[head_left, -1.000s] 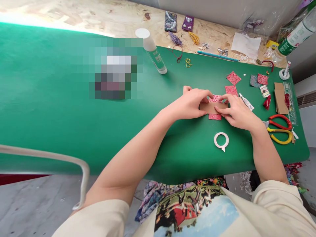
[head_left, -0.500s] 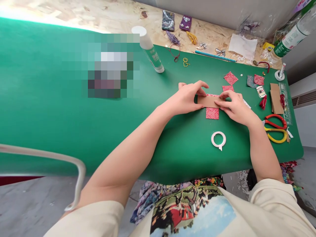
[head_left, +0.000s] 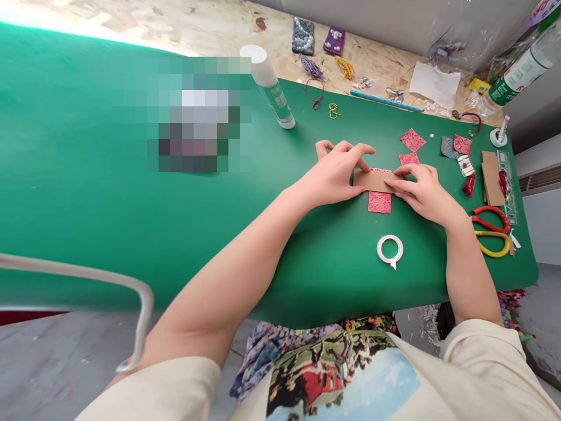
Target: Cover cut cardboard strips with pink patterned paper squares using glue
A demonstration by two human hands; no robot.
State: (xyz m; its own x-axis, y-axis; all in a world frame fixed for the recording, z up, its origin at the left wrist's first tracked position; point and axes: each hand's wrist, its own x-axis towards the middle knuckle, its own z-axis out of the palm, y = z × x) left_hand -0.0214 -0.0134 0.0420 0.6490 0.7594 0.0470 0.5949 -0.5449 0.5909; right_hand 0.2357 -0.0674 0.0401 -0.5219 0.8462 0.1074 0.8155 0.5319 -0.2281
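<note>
A strip of brown cardboard [head_left: 374, 181] lies across a red patterned fabric piece [head_left: 379, 202], whose lower part sticks out toward me; a thin red edge shows behind the strip too. My left hand [head_left: 339, 172] grips the strip's left end between thumb and fingers. At the right end, my right hand [head_left: 418, 188] holds it with thumb and fingertips pressed on it. Just beyond the right hand lie more red fabric squares [head_left: 412, 140]. A roll of white tape [head_left: 390, 251] rests on the green mat, nearer to me.
Scissors with red and yellow handles [head_left: 493, 231] and cardboard strips [head_left: 493, 178] lie at the right. A glue stick [head_left: 274, 93] stands behind my left hand. A blue pencil [head_left: 385, 101] and beaded tasselled pieces [head_left: 303, 36] are at the back. A pale bent bar [head_left: 142, 310] is at lower left.
The whole view has shifted slightly, moving things a little to the right. Both hands keep the same hold on the cardboard strip.
</note>
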